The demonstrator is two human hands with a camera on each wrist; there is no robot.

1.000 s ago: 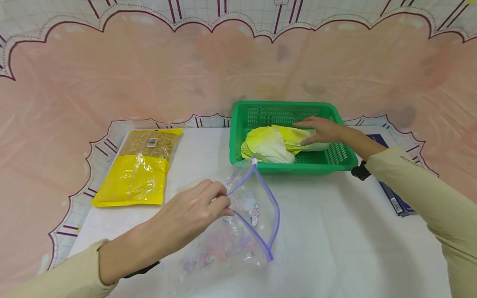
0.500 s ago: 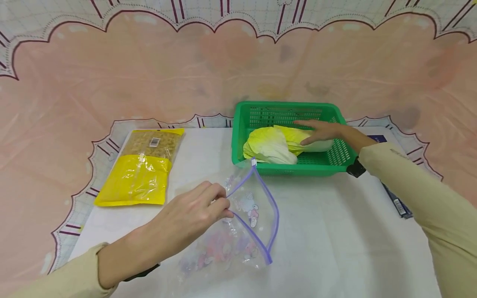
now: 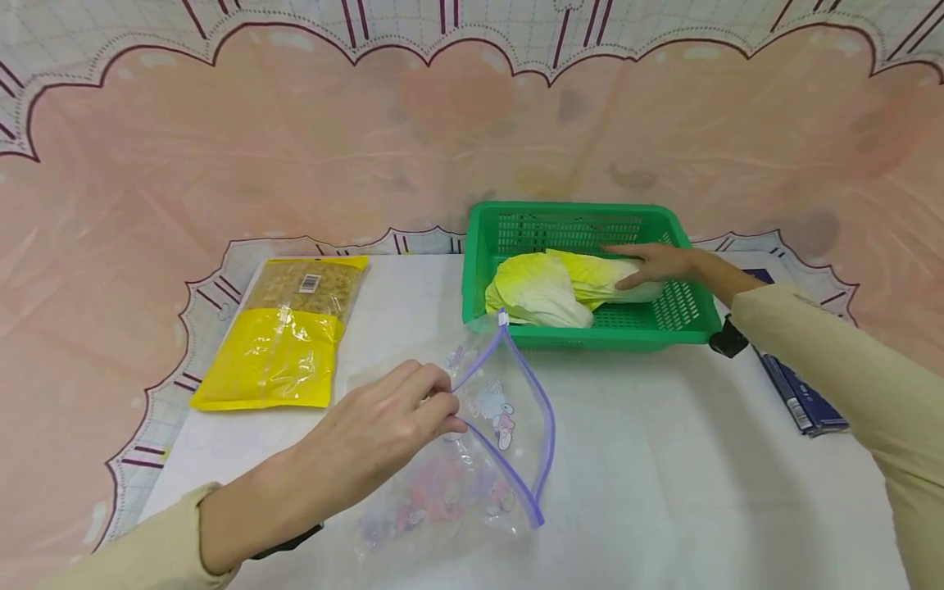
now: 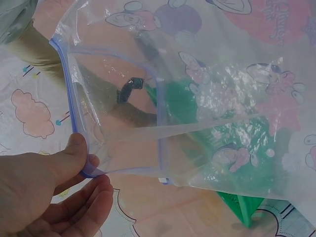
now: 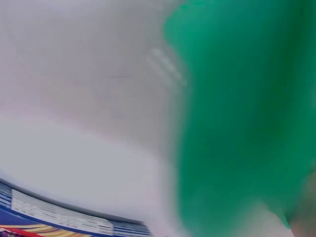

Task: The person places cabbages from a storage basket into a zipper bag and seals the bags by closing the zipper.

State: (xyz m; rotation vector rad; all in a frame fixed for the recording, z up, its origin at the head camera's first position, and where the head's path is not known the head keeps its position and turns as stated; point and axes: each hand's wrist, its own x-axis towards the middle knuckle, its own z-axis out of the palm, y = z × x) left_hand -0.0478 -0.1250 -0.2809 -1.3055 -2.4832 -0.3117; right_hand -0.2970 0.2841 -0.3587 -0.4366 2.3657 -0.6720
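White table point(image 3: 664, 459), basket point(image 3: 590, 336), yellow packet point(image 3: 273, 344), blue packets point(image 3: 804, 395)

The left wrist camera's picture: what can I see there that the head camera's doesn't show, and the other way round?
Only the left wrist view shows lettering printed on the clear zip bag and a pink cloud shape on the patterned cloth.

Only the head view shows the yellow packet, the dark blue packets and the pale leaves in the green basket.

Both show the left hand pinching the bag, the basket (partly through the bag in the wrist view) and the black wristband on the right arm.
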